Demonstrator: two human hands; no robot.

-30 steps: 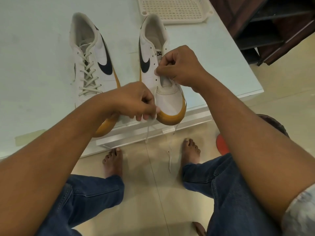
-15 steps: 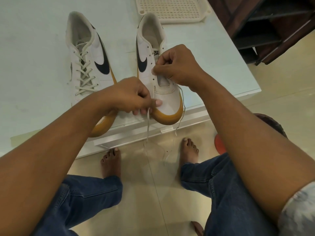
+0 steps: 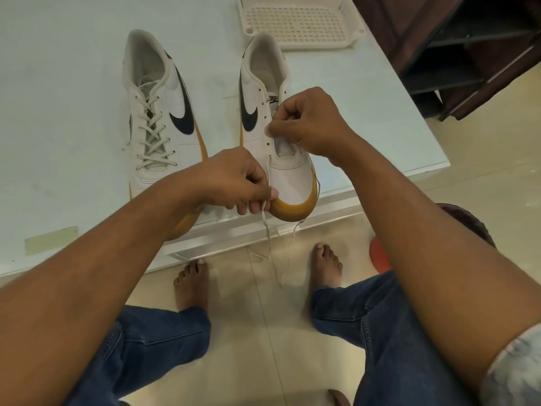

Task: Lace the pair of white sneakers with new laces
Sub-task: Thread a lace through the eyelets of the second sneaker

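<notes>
Pale counter (image 3: 64, 83), laced left sneaker (image 3: 155, 118) and right sneaker (image 3: 257, 98) side by side, toes at near edge, perforated tray (image 3: 295, 47) far right, tape strip (image 3: 51, 240) near left

Both bare forearms reach up from the lower corners. At frame centre, the left hand (image 3: 234, 180) pinches a thin white lace (image 3: 265, 222), fingers curled; the right hand (image 3: 313, 124), just above-right, pinches likewise.

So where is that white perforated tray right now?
In the head view the white tray sits at the top, on the far side of the table, just beyond the heel of the right-hand sneaker.
</notes>
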